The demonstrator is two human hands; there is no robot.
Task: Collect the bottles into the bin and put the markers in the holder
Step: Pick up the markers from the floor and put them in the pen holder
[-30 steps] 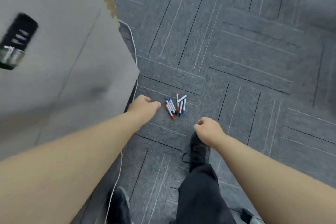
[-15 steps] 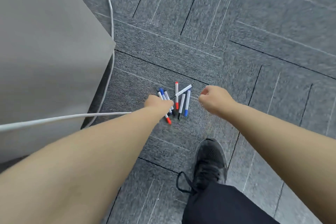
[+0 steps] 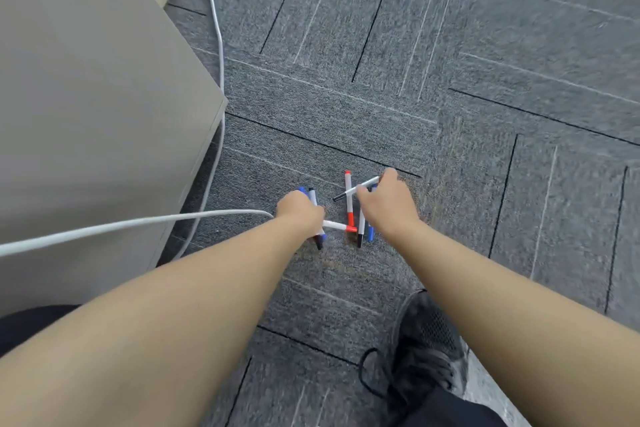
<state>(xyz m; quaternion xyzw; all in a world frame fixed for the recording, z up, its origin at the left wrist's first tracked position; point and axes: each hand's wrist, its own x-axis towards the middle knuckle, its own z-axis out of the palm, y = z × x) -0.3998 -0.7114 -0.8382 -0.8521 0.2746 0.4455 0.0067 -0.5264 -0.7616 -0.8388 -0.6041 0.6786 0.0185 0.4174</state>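
Several white markers with red, blue and black caps lie in a small pile on the grey carpet. My left hand [image 3: 300, 215] is closed around a few of them: blue and black ends stick out above and below it, and a red-capped marker [image 3: 337, 226] points out to the right. My right hand [image 3: 389, 206] pinches a slanted black-tipped marker [image 3: 356, 189]. A red marker [image 3: 349, 199] lies upright between my hands. A black marker [image 3: 361, 234] and a blue marker [image 3: 370, 234] lie partly under my right hand. No bottle, bin or holder is in view.
A grey cabinet [image 3: 90, 107] stands close on the left. A white cable [image 3: 219, 45] runs down beside it, and another stretch of cable [image 3: 138, 224] crosses to my left wrist. My black shoe [image 3: 426, 340] is on the carpet at the lower right.
Both hands have dropped onto the marker pile. The left has closed on a few markers and the right has taken hold of the black-tipped one. The view has come closer.
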